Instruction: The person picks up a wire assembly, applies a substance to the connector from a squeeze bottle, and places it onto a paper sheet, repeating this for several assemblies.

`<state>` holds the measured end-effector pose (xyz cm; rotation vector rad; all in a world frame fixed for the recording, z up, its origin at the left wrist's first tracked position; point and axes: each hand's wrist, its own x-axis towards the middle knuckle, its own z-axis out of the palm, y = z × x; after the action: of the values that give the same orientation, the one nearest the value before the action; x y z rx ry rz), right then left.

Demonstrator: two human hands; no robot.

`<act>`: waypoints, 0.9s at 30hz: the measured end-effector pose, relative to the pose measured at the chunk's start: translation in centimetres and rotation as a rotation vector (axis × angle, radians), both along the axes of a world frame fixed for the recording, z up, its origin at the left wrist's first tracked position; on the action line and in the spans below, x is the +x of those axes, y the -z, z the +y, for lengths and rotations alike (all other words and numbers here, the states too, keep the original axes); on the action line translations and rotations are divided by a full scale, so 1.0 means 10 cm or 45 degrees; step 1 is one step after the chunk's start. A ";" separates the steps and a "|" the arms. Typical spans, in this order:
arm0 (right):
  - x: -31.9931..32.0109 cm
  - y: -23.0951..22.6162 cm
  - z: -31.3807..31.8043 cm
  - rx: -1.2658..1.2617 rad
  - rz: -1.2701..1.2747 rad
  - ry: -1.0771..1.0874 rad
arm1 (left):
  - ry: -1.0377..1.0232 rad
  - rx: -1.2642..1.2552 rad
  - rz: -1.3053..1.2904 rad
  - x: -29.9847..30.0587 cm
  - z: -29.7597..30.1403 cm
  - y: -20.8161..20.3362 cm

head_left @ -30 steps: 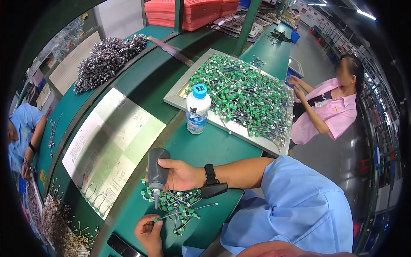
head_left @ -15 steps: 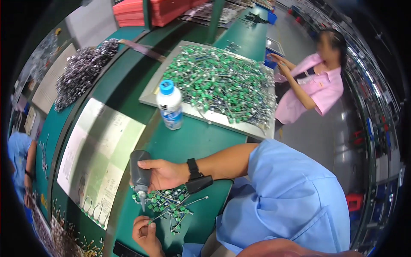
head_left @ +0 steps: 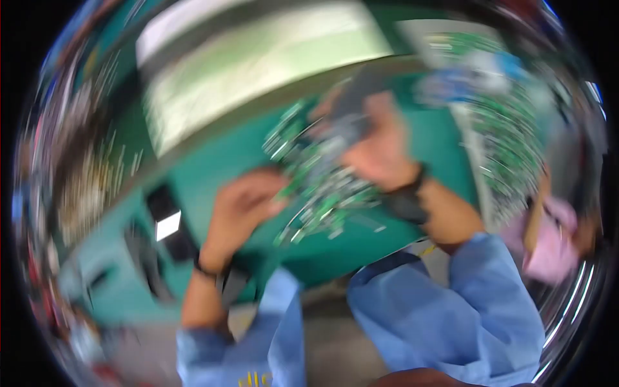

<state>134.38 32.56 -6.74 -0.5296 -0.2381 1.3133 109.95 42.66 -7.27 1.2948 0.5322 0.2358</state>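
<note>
The whole view is smeared by motion. My right hand (head_left: pixel 387 148) is wrapped round a dark grey squeeze bottle (head_left: pixel 353 106), its narrow nozzle tilted down over a pile of short cables with green connectors (head_left: pixel 335 206) on the green table. To the left of that pile, my left hand (head_left: pixel 242 203) has its thumb and fingers pinched together. A green-ended cable (head_left: pixel 284 193) shows blurred at its fingertips. Whether the nozzle touches any cable cannot be made out.
A shallow tray of similar cables (head_left: pixel 509 129) lies at the right, beside a blue-capped drink bottle (head_left: pixel 487 71). Behind the pile is a pale sheet (head_left: pixel 264 77). A dark phone (head_left: pixel 171 222) lies left of my left hand. A person in pink (head_left: pixel 554 238) is at the far right.
My view has swung round to the left, so the sheet now lies ahead and the tray at the right. The squeeze bottle stays in my right hand; my left forearm and the phone show more.
</note>
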 end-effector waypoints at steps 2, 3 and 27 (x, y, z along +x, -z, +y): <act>0.03 -0.10 -0.13 -0.007 0.040 -0.102 | 0.035 -0.272 -0.078 0.07 -0.01 -0.16; 0.08 -0.08 -0.05 -0.002 -0.066 -0.158 | 0.012 -0.341 -0.165 0.10 0.06 -0.09; -0.12 0.21 0.09 0.082 -0.436 -0.006 | 0.024 -0.302 -0.385 -0.09 0.12 0.09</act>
<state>133.18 33.48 -8.87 -0.6982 -0.5626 1.2104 109.02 43.90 -8.16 1.0100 0.2800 0.3362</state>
